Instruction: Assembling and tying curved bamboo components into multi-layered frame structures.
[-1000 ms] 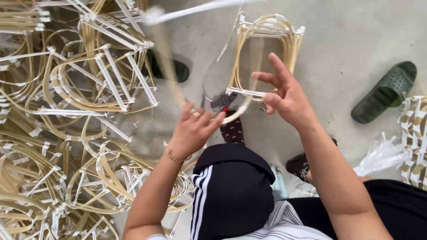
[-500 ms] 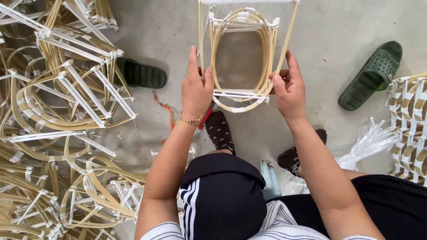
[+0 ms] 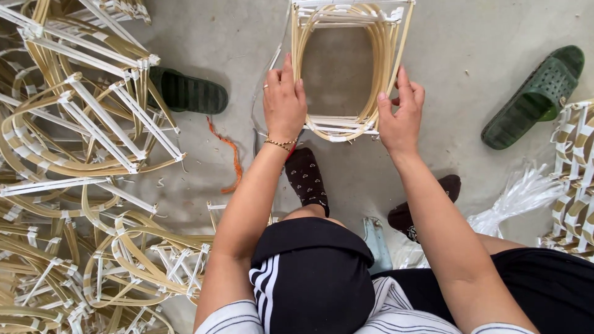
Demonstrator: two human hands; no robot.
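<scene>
Both hands now steady the bamboo frame (image 3: 346, 68) at twelve o'clock on the concrete floor (image 3: 470, 37), left hand (image 3: 284, 102) and right hand (image 3: 401, 117) with fingers closed on its sides, whereas moments before the left was reaching elsewhere.

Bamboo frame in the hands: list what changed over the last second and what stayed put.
A second ago the bamboo frame sat tilted in the right hand alone, while the left hand pulled a pale strip. Now the strip is released, both hands grip the frame's sides, and it is squared up. The pile of frames and green sandals stayed put.
</scene>
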